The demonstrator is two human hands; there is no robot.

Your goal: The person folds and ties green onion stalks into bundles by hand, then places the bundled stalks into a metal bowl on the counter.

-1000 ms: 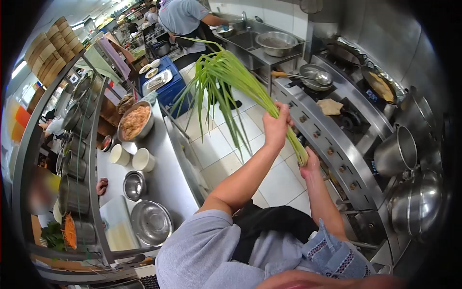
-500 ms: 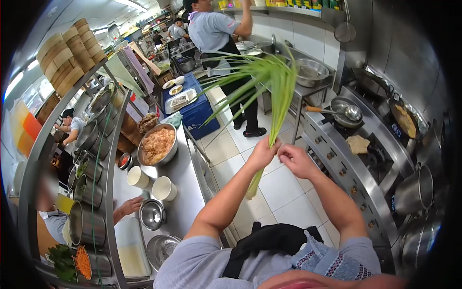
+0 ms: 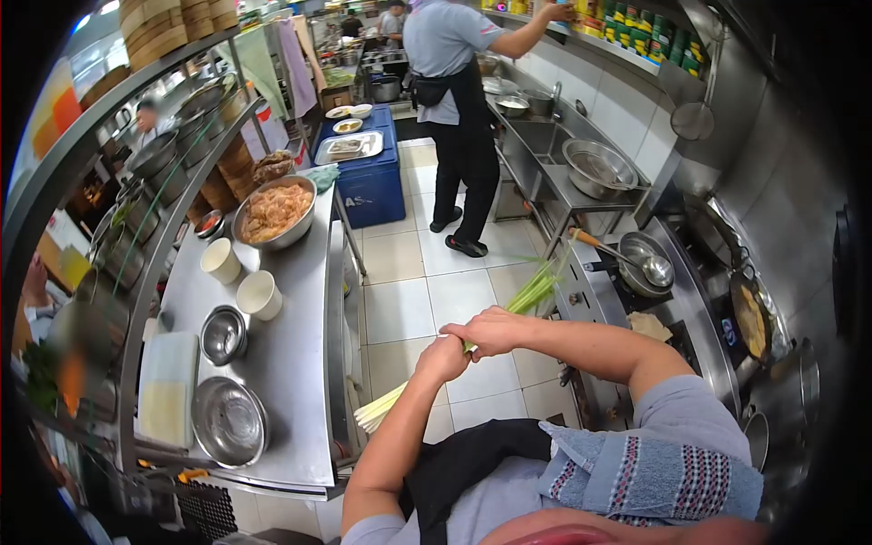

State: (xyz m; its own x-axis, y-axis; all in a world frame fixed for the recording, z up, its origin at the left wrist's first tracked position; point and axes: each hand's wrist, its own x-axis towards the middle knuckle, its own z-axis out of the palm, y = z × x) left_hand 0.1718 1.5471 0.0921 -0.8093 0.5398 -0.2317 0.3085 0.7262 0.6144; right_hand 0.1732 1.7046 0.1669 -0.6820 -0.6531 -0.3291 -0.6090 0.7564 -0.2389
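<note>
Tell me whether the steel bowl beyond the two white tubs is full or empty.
Full: pinkish food fills the steel bowl nearly to its rim.

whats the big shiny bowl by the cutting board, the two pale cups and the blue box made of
Bowl: likely stainless steel, polished, from its bright metallic glints. Pale cups: matte, without metallic glints, so perhaps paper or plastic. Blue box: probably smooth plastic, given its even colour.

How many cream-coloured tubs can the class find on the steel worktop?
2. The first tub stands nearer the bowl of pinkish food; the second tub is nearer the small steel bowl. Any nested inside them would be hidden.
</note>
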